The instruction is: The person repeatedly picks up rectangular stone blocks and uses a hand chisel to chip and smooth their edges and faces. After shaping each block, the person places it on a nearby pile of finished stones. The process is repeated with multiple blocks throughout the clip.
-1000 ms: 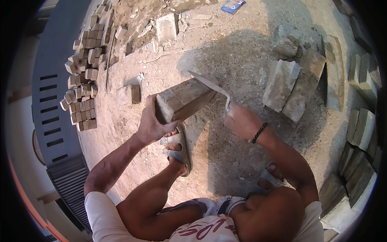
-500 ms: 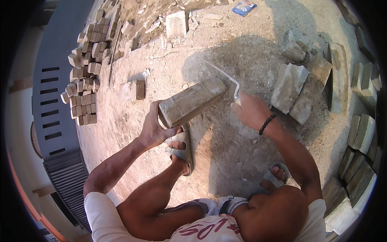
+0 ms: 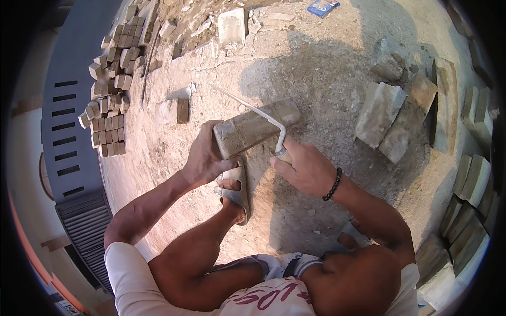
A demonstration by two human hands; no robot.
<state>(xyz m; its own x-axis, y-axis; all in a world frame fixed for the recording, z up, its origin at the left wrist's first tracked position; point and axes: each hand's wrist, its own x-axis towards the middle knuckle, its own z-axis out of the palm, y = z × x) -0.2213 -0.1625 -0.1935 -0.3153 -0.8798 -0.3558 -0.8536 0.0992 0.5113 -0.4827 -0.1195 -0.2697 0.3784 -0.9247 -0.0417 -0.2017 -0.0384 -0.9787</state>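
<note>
A long grey-brown concrete block (image 3: 247, 131), crusted with old mortar, is held up in front of me, tilted with its far right end higher in view. My left hand (image 3: 203, 160) grips its near left end, fingers behind and thumb beneath. In my right hand (image 3: 305, 166) is a trowel (image 3: 280, 131), its handle closed in my fist. The thin blade, seen nearly edge-on, crosses over the block and points to the far left. Whether the blade touches the block I cannot tell. A dark beaded bracelet circles my right wrist.
Several loose blocks (image 3: 380, 113) lie on the dirt to the right, with more stacked (image 3: 477, 179) along the right edge. Small brick piles (image 3: 108, 129) stand by the grey gate (image 3: 68, 105) at left. One short block (image 3: 173, 111) and a blue packet (image 3: 322, 7) lie farther off.
My right hand has moved left and nearer to me, bringing the trowel from beyond the block's right end to across it. The block, still in my left hand, has shifted slightly right.
</note>
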